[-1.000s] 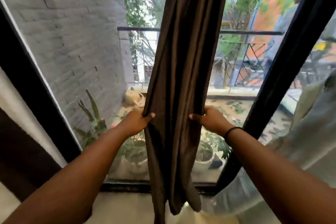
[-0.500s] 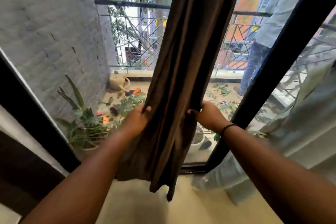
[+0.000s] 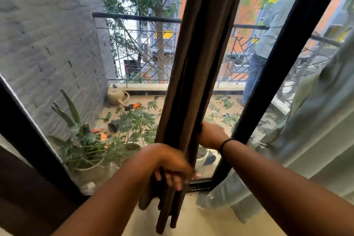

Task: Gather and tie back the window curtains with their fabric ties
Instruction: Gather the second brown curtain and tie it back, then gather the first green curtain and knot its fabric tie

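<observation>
While bunched, brown curtain [image 3: 193, 86] within curled left hand [image 3: 168, 166] fingers [image 3: 177, 180].

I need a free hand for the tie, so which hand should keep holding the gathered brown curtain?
Probably the left hand: its fingers already wrap the bunched brown curtain low down. The right hand only grips the curtain's edge from behind, higher up, so it seems easier to free.
</observation>
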Motion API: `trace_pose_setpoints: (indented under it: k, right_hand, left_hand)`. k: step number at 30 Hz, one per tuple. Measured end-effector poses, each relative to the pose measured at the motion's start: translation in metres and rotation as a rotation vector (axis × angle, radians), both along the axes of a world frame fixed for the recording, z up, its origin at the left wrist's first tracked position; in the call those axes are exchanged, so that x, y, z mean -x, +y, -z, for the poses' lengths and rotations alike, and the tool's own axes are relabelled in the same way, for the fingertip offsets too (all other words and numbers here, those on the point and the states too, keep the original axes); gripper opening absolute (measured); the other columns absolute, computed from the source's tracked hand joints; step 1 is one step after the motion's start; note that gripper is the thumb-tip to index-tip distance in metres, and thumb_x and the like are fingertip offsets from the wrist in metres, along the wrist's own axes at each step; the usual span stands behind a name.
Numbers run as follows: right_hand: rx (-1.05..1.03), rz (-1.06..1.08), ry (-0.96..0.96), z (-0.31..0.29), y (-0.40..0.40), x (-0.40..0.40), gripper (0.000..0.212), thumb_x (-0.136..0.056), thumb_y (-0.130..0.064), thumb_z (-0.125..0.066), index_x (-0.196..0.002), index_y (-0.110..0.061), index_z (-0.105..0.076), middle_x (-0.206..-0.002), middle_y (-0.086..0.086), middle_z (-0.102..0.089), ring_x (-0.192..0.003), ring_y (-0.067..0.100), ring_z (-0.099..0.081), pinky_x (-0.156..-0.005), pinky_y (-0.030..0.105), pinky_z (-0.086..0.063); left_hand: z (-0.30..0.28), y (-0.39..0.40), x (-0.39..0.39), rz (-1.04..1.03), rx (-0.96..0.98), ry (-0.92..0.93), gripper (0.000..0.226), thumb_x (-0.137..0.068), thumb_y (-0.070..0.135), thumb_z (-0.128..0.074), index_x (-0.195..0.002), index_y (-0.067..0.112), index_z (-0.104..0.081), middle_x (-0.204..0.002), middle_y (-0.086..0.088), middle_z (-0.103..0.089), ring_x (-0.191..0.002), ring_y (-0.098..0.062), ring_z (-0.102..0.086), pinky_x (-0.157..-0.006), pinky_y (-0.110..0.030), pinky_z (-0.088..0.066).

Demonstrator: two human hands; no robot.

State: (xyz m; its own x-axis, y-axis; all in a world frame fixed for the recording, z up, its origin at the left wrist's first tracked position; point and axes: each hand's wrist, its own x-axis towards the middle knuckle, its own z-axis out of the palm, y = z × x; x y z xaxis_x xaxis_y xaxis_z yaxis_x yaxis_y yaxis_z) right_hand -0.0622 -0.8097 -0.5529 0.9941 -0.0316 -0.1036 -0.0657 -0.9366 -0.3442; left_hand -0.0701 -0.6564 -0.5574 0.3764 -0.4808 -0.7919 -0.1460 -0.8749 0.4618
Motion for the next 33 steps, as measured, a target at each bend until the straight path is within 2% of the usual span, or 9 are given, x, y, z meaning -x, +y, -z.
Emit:
trace_pose_setpoints:
  k: [3,6,9,12,15,19,22,25,33]
  right_hand:
    - [-0.033,0.001,-0.002,0.000,-0.011,0.015,0.035,-0.088,-0.034,-0.055,-0.120,-0.020,-0.050,-0.110,0.007,-0.065,-0.091,0.027,-0.060,-0.071,0.030,-0.042]
    - [-0.023,0.051,-0.039,0.000,-0.040,0.038,0.044,-0.088,-0.038,-0.057,-0.127,-0.023,-0.046,-0.118,0.006,-0.062,-0.100,0.026,-0.060,-0.074,0.030,-0.044]
    - [0.122,0.099,-0.137,-0.002,-0.077,0.070,0.059,-0.084,-0.052,-0.059,-0.133,-0.025,-0.040,-0.125,0.004,-0.058,-0.111,0.026,-0.057,-0.087,0.037,-0.050]
    - [0.221,0.152,-0.212,-0.006,-0.124,0.118,0.060,-0.083,-0.053,-0.057,-0.132,-0.023,-0.039,-0.124,0.007,-0.057,-0.113,0.029,-0.055,-0.090,0.041,-0.048]
    - [0.209,0.218,-0.257,-0.009,-0.174,0.170,0.057,-0.083,-0.050,-0.057,-0.130,-0.024,-0.040,-0.124,0.006,-0.056,-0.115,0.029,-0.053,-0.089,0.041,-0.047]
    - [0.204,0.340,-0.229,-0.014,-0.236,0.238,0.062,-0.084,-0.049,-0.054,-0.137,-0.022,-0.035,-0.132,0.005,-0.050,-0.122,0.027,-0.046,-0.095,0.042,-0.043]
    - [0.188,0.402,-0.235,-0.023,-0.274,0.273,0.066,-0.084,-0.050,-0.054,-0.140,-0.022,-0.031,-0.137,0.004,-0.047,-0.127,0.025,-0.042,-0.099,0.043,-0.041]
    - [0.186,0.444,-0.270,-0.036,-0.300,0.290,0.067,-0.085,-0.048,-0.054,-0.141,-0.023,-0.029,-0.139,0.003,-0.046,-0.129,0.024,-0.040,-0.101,0.042,-0.039]
    - [0.147,0.464,-0.355,-0.057,-0.344,0.271,0.068,-0.086,-0.049,-0.055,-0.143,-0.025,-0.026,-0.142,0.002,-0.043,-0.133,0.021,-0.037,-0.103,0.039,-0.037]
  left_hand:
    - [-0.022,-0.035,0.018,0.022,0.248,-0.290,0.051,-0.089,0.054,-0.055,-0.099,0.006,-0.069,-0.082,-0.001,-0.061,-0.075,-0.016,-0.055,-0.067,-0.028,-0.042]
    - [-0.031,-0.055,0.035,-0.038,0.336,-0.539,0.036,-0.091,0.040,-0.058,-0.092,0.006,-0.069,-0.088,-0.007,-0.065,-0.085,-0.027,-0.062,-0.069,-0.029,-0.045]
    - [-0.027,-0.077,0.055,-0.098,0.357,-0.735,0.032,-0.090,0.034,-0.061,-0.114,0.013,-0.063,-0.114,-0.008,-0.064,-0.105,-0.023,-0.061,-0.085,-0.032,-0.048]
    - [-0.022,-0.114,0.084,-0.113,0.378,-0.887,0.054,-0.089,0.037,-0.062,-0.137,0.019,-0.046,-0.140,-0.005,-0.048,-0.124,-0.022,-0.050,-0.101,-0.030,-0.043]
    - [-0.023,-0.159,0.114,-0.089,0.393,-0.933,0.063,-0.089,0.044,-0.059,-0.143,0.022,-0.036,-0.149,-0.002,-0.037,-0.133,-0.021,-0.040,-0.108,-0.032,-0.036]
    - [-0.034,-0.219,0.152,-0.019,0.453,-0.954,0.059,-0.089,0.045,-0.056,-0.141,0.023,-0.038,-0.147,-0.001,-0.038,-0.132,-0.021,-0.041,-0.104,-0.034,-0.037]
    - [-0.043,-0.256,0.169,0.001,0.471,-0.940,0.063,-0.088,0.047,-0.056,-0.143,0.022,-0.036,-0.148,-0.003,-0.037,-0.133,-0.021,-0.039,-0.107,-0.035,-0.035]
    - [-0.056,-0.284,0.175,0.002,0.477,-0.965,0.067,-0.090,0.047,-0.055,-0.146,0.019,-0.031,-0.152,-0.005,-0.032,-0.137,-0.024,-0.035,-0.110,-0.036,-0.031]
    - [-0.097,-0.343,0.150,-0.105,0.632,-1.073,0.064,-0.089,0.049,-0.053,-0.143,0.021,-0.032,-0.149,-0.002,-0.034,-0.133,-0.025,-0.040,-0.107,-0.043,-0.038]
